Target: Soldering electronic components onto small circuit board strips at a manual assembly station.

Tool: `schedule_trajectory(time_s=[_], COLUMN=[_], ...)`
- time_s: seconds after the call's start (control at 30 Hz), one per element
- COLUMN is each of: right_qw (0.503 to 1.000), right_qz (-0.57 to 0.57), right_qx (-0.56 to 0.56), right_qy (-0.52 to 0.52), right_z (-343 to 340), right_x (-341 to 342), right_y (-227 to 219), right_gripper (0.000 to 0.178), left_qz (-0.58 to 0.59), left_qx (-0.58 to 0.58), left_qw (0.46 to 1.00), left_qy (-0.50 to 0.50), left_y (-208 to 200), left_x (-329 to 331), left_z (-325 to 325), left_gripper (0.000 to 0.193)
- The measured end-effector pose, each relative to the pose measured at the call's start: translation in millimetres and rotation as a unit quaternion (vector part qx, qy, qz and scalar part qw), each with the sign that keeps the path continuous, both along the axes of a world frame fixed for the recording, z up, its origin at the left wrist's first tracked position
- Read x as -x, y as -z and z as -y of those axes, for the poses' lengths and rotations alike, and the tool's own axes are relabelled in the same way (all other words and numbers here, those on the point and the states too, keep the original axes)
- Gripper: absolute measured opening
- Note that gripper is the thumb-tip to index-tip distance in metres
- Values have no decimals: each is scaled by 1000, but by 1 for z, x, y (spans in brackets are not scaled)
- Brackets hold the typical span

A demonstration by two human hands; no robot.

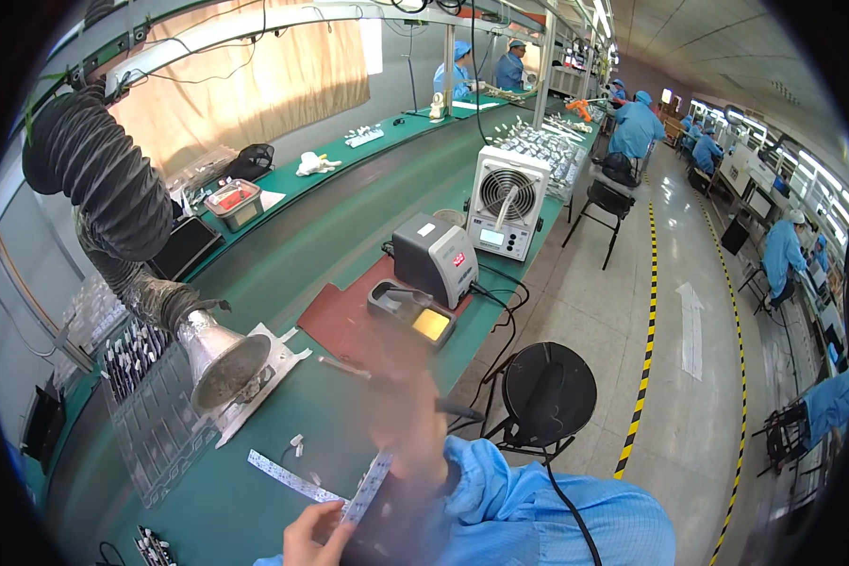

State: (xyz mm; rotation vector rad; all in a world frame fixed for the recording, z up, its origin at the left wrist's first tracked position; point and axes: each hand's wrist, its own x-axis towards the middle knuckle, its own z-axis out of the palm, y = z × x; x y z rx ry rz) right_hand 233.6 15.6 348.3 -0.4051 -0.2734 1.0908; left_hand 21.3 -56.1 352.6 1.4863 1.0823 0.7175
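Observation:
At the bottom centre my left hand (317,534) pinches a narrow white circuit board strip (372,486), held tilted above the table. My right hand (413,429) is smeared by motion just beyond the strip's upper end. The black handle of a soldering iron (459,409) sticks out behind it, in its grip; the tip is lost in the blur. A second white strip (288,475) lies on the green table, its near end close to my left fingers. Beside it rests a small white connector piece (297,441).
A soldering station (432,259) and an iron stand with yellow sponge (415,316) stand beyond my right hand, near a fan unit (507,203). Left is a fume hose funnel (231,373) beside a clear tray (160,429). A black stool (549,394) stands right; co-workers sit farther off.

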Motion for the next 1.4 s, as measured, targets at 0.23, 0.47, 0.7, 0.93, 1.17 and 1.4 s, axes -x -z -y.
schedule_trajectory(time_s=[0.23,0.47,0.7,0.93,1.17,1.4], right_qw=[997,993,904,824,755,721], right_qz=[5,90,317,454,586,604], right_qx=[51,-44,-92,-228,-282,-338], right_qy=[49,62,272,251,89,28], right_z=[-30,-66,-94,-127,-133,-123], right_x=[-6,8,-12,-11,31,64], right_y=[-10,3,2,-11,10,37], right_gripper=[36,35,29,37,31,25], left_qz=[-7,-37,114,35,-42,-73], left_qx=[-49,-153,51,24,-82,-119], left_qw=[999,988,991,987,981,973], left_qy=[10,-1,-48,-156,-171,-183], left_y=[-18,-15,16,38,51,55], left_x=[1,9,44,61,66,69], left_z=[-26,-76,-117,-130,-144,-139], left_gripper=[33,35,37,44,39,37])
